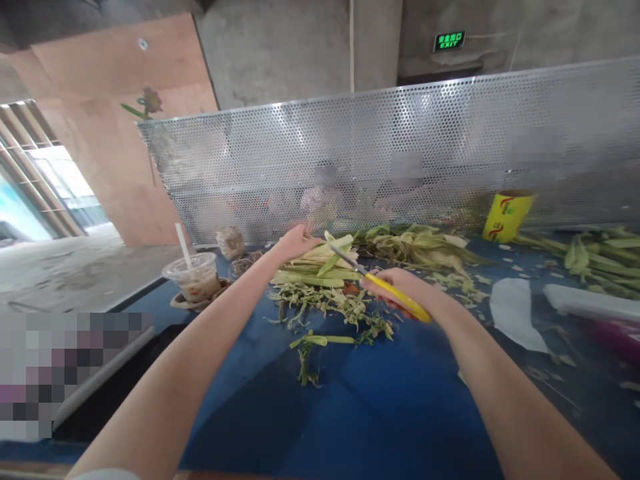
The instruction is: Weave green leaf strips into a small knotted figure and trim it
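My left hand [297, 241] is stretched forward over a pile of cut green stalks [315, 275], its fingers closed on the pale ends of some of them. My right hand [407, 285] grips a pair of scissors [395, 295] with yellow handles. Their metal blades point up and left, with the tips by a pale green leaf [333, 260] near my left hand. Whether the blades touch it, I cannot tell. Wilted green trimmings [340, 303] lie in front of the pile, and a loose sprig [315, 340] lies nearer me on the blue tabletop [380, 407].
A perforated metal screen [280, 167] runs behind the table, with people beyond it. On the left stand a plastic drink cup [195, 277] with a straw and a jar [230, 242]. At right are more leaves [415, 243], a yellow roll [507, 217] and white paper [517, 313].
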A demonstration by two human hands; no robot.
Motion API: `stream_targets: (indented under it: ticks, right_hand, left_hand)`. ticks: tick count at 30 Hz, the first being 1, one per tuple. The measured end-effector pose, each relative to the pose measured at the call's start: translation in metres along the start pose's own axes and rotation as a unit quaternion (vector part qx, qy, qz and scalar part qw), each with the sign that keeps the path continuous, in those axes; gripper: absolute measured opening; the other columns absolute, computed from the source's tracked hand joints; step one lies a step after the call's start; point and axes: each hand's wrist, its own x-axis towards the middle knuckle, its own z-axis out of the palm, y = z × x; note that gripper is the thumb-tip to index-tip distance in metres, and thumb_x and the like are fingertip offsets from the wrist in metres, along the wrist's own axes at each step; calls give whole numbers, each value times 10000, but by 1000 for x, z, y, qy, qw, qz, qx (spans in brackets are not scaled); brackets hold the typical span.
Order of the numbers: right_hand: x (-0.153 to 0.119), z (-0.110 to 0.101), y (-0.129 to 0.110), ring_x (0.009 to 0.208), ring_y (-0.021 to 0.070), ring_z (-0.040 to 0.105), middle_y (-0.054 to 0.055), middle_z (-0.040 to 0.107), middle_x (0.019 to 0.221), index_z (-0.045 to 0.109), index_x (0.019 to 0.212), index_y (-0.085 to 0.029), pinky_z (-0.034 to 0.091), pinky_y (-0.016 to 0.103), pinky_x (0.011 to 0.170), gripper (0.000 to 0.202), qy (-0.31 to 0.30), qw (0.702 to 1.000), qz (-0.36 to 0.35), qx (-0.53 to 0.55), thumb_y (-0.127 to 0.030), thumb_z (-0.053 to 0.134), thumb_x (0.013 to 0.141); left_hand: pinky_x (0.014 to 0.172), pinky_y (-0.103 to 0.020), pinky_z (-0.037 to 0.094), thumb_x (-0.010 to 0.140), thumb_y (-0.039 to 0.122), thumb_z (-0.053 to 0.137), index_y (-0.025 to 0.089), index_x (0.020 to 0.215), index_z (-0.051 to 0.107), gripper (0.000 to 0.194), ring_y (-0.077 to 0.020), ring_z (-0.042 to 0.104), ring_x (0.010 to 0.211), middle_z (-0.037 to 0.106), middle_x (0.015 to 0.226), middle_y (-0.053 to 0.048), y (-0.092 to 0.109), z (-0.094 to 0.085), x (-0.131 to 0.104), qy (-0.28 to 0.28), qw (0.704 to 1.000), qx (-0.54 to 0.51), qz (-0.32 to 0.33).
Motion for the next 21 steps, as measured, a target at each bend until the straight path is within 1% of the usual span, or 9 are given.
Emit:
stream_targets:
  ticks: [3, 5, 6, 8, 10, 13, 16, 19, 21]
  right_hand:
    - [-8, 9, -6, 433, 114, 459, -14, 533, 517, 547, 595, -209, 303, 226, 416, 397, -4, 993, -25, -115, -577, 691, 555]
    - [-12, 17, -11, 509, 150, 515, 13, 578, 581, 565, 590, -207, 314, 238, 450, 398, -7, 982, -32, -184, -582, 689, 545]
    - [-13, 21, -13, 535, 172, 536, 32, 590, 593, 563, 579, -201, 315, 248, 460, 406, -4, 976, -30, -216, -590, 679, 550]
    - [-16, 25, -18, 582, 214, 568, 72, 609, 630, 550, 576, -193, 318, 266, 475, 419, 17, 962, -24, -271, -602, 641, 584]
    - [-20, 23, -23, 634, 239, 590, 98, 633, 709, 551, 626, -191, 330, 278, 491, 420, 46, 950, -22, -308, -610, 589, 631]
    - [-30, 10, -27, 652, 233, 598, 93, 647, 774, 556, 727, -201, 350, 284, 506, 439, 82, 939, -18, -335, -635, 509, 684]
    - [-49, -4, -27, 677, 258, 606, 93, 652, 788, 552, 741, -208, 363, 305, 531, 448, 115, 919, -2, -377, -647, 481, 692]
    - [-73, -9, -19, 719, 299, 617, 83, 665, 767, 556, 701, -222, 363, 330, 548, 396, 111, 858, 27, -501, -615, 511, 678]
    - [-86, -10, -10, 645, 279, 620, 92, 663, 721, 548, 677, -213, 358, 321, 498, 329, 102, 849, 88, -511, -541, 531, 697]
  left_hand:
    - [687, -320, 454, 854, 509, 265, 169, 701, 480, 430, -189, 590, 773, 610, 780, -70, 7, -20, -26, -32, 990, -136, -26]
    - [597, -307, 446, 861, 525, 134, 201, 603, 342, 463, -158, 551, 604, 525, 603, -40, 11, -31, -50, -63, 973, -220, -42]
    - [566, -301, 439, 862, 515, 104, 209, 589, 283, 447, -136, 494, 515, 447, 529, -12, 12, -34, -62, -77, 962, -256, -48]
    - [488, -281, 401, 865, 489, 102, 214, 584, 218, 410, -101, 352, 397, 281, 460, 37, 12, -35, -87, -107, 941, -314, -62]
    - [429, -252, 338, 867, 467, 113, 214, 582, 216, 395, -83, 261, 366, 200, 463, 58, 8, -32, -108, -135, 922, -356, -75]
    - [387, -220, 256, 867, 441, 133, 213, 575, 219, 381, -70, 213, 355, 181, 470, 65, -2, -27, -128, -160, 899, -397, -91]
    - [382, -195, 189, 844, 360, 293, 203, 552, 226, 338, -46, 182, 350, 183, 465, 76, -10, -23, -138, -166, 890, -412, -99]
    - [388, -184, 174, 812, 333, 399, 195, 534, 235, 352, -31, 194, 352, 187, 467, 86, -15, -19, -143, -147, 892, -418, -94]
    - [385, -182, 171, 804, 345, 421, 194, 545, 258, 341, -31, 207, 352, 193, 472, 91, -18, -14, -144, -121, 896, -419, -86]
